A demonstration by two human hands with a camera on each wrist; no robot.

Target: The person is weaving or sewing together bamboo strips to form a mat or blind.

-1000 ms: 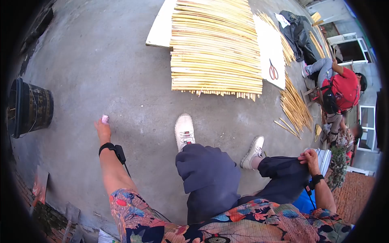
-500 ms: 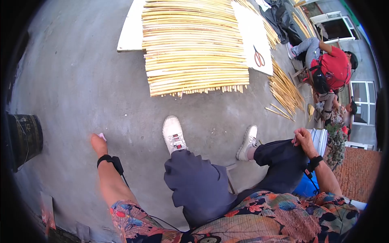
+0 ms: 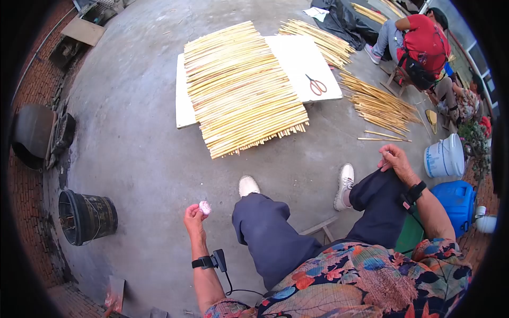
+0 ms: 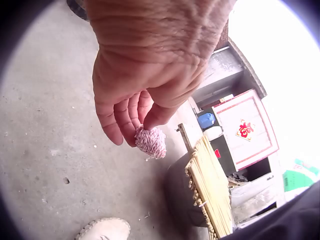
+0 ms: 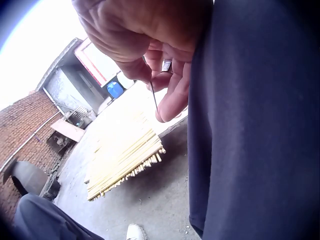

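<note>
A small ball of pink-and-white string (image 3: 204, 208) is pinched between the thumb and fingertips of my left hand (image 3: 195, 218), out to the left of my knee above the concrete. In the left wrist view the ball (image 4: 151, 142) shows its wound strands, with a short loose end below. My right hand (image 3: 396, 159) rests by my right knee, and its thumb and fingers pinch a thin metal needle (image 5: 154, 97). A ring is on one of its fingers. Ahead of my feet lies a mat of straight yellow stalks (image 3: 244, 90) on white boards (image 3: 310, 58).
Red-handled scissors (image 3: 317, 86) lie on the right-hand board. Loose stalks (image 3: 376, 103) are spread beside it. A black bucket (image 3: 98, 217) stands at left; a white bucket (image 3: 444, 156) and a blue drum (image 3: 455, 204) stand at right. A person in red (image 3: 426, 45) sits at back right.
My left hand has come in from the far left toward my left knee, bringing the string ball with it. My right hand stays by the right knee. The head view has shifted.
</note>
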